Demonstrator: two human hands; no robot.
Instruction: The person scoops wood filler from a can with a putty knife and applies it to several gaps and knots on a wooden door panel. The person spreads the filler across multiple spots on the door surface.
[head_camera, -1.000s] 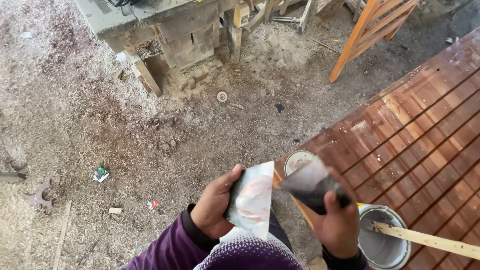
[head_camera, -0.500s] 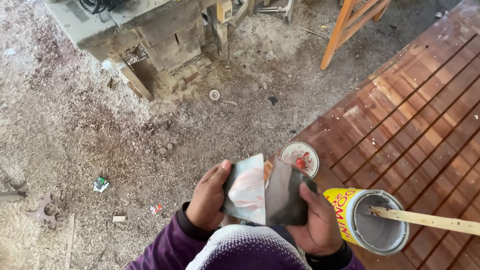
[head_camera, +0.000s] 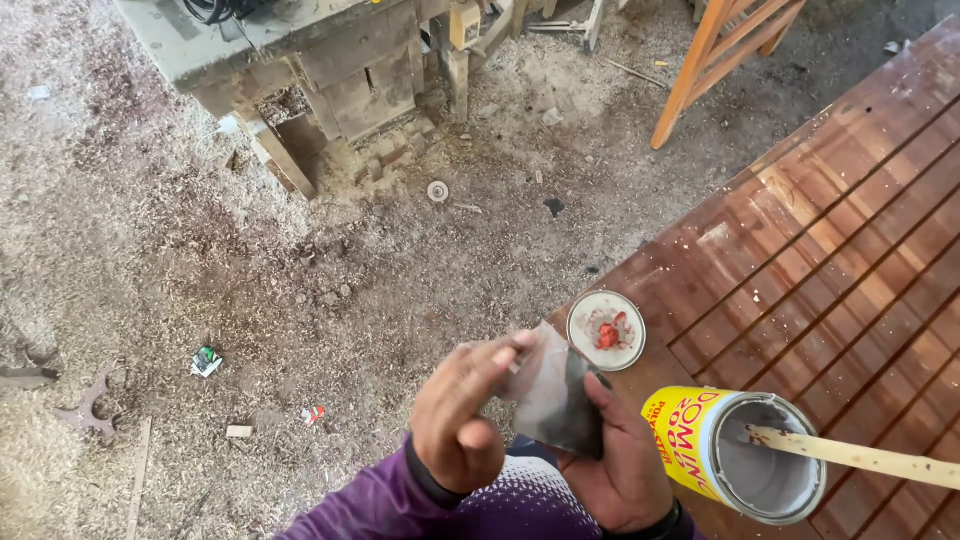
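Grey sheet of sandpaper (head_camera: 553, 395) sits low centre, pinched between both my hands. Left hand (head_camera: 462, 420) is raised in front of it, fingers (head_camera: 505, 357) curled onto its near-left edge and closed on it. Right hand (head_camera: 618, 462) grips from underneath on the right, thumb laid across the dark face, fingers wrapped behind, closed on the sheet. Sheet is bent, held above the near corner of the surface (head_camera: 830, 250), not resting on it.

Surface is a slatted brown wooden panel, glossy, running from near right to far right. Just right of my right hand: yellow tin can (head_camera: 735, 450), open, tilted toward me, a pale wooden stir stick (head_camera: 860, 455) standing in it and pointing out to the right. Just beyond the sheet on the panel's corner: round can lid (head_camera: 606, 330), red smear in its middle.

Floor (head_camera: 200, 250) is covered in sawdust and shavings. Far left: a rough workbench (head_camera: 300, 50). Far right: an orange wooden frame (head_camera: 715, 60) leaning. Purple sleeve (head_camera: 380, 500) at the bottom edge.
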